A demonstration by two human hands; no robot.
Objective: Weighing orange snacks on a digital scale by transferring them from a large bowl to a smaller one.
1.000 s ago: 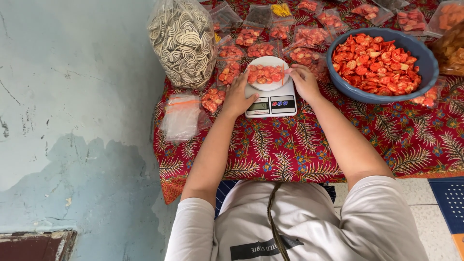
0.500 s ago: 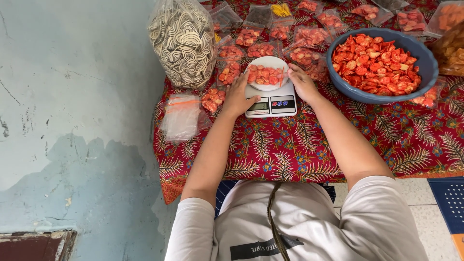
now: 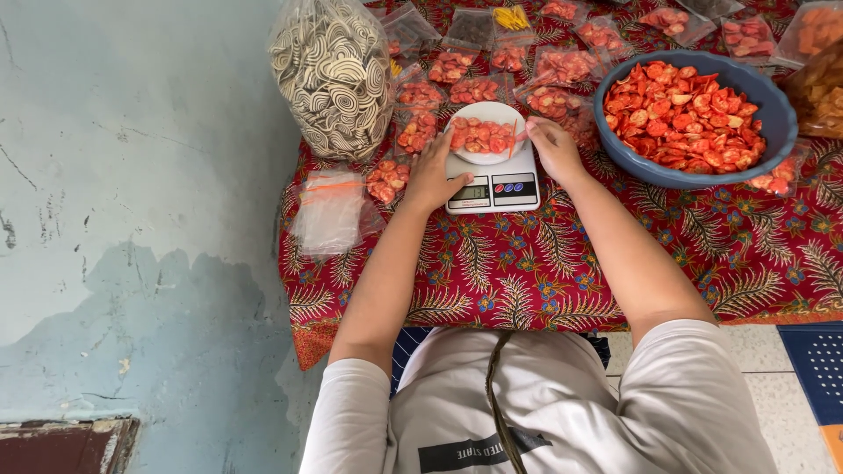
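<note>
Nearby, blue bowl point(image 3: 777, 123) flanks scale point(image 3: 492, 189).

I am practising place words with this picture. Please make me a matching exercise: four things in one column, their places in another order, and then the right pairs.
Things
1. blue bowl
2. kitchen scale
3. big bag of spiral snacks
4. stack of empty clear bags

Places
A. at the cloth's left edge, near the wall
B. between the two hands
C. far right on the table
D. back left corner

Pairs: 1-C, 2-B, 3-D, 4-A
</note>
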